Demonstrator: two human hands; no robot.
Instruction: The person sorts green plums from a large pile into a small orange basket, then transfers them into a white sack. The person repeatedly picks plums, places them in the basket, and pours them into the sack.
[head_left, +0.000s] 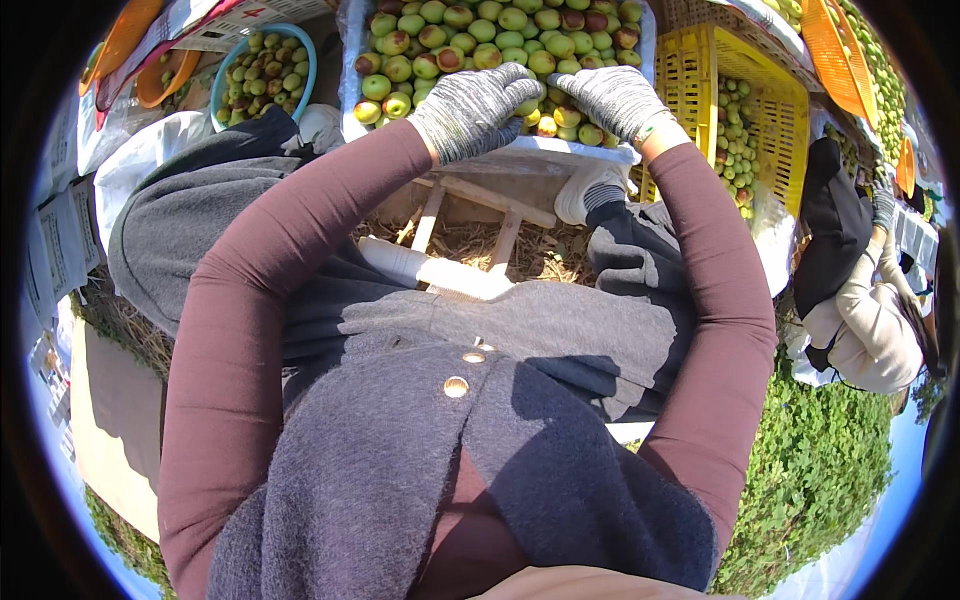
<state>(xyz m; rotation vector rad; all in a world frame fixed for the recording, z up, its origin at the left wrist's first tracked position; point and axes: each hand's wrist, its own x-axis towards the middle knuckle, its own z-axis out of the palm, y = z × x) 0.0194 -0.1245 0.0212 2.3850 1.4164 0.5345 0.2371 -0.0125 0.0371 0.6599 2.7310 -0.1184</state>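
In front of me, a box lined with clear plastic (349, 82) is heaped with green and reddish-brown jujubes (484, 31). Both my hands wear grey knitted gloves. My left hand (476, 111) is over the near part of the heap, its fingers curled beside green fruit. Whether it grips one is hard to see. To its right, my right hand (613, 97) bends down with fingertips at the jujubes. Its palm side is hidden, and a gap separates the two hands.
A blue basin (309, 79) of jujubes stands at left. Right of the box is a yellow plastic crate (780, 135) holding more. Orange baskets (840, 60) sit at upper right. A wooden frame (495, 201) stands between my legs. Another person (874, 322) sits at far right.
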